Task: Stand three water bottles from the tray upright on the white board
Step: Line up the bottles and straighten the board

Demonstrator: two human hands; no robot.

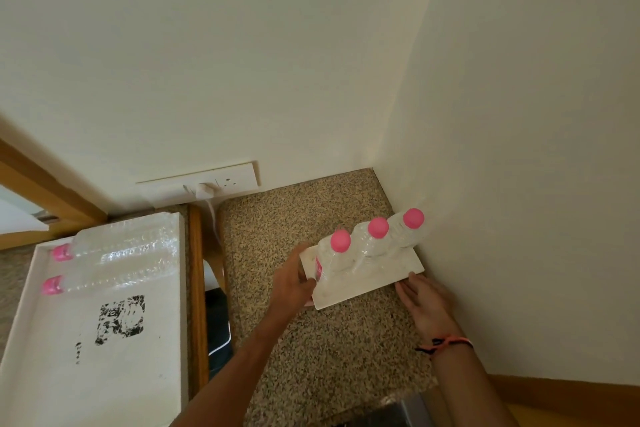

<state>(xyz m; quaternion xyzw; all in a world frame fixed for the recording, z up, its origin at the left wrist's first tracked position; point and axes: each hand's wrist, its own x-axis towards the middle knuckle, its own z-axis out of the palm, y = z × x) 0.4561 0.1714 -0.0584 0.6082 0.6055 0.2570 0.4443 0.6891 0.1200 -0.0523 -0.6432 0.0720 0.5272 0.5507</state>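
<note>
Three clear water bottles with pink caps, the nearest (334, 256), the middle (374, 239) and the farthest (408, 230), stand upright in a row on the white board (349, 293). The board rests on the speckled counter (329, 350) near the wall corner. My left hand (294, 284) grips the board's left edge, thumb on top beside the nearest bottle. My right hand (420, 302) lies flat with fingers apart, fingertips touching the board's near right corner. Two more pink-capped bottles, an upper bottle (117, 246) and a lower bottle (107, 279), lie on their sides in the white tray (86, 374) at the left.
A wall closes in right of the board and another behind it. A wall socket (207, 180) with a plug and a white cable hangs at the back. A wooden rail (197, 288) and a gap separate the tray from the counter. A metal object (398, 409) sits at the bottom edge.
</note>
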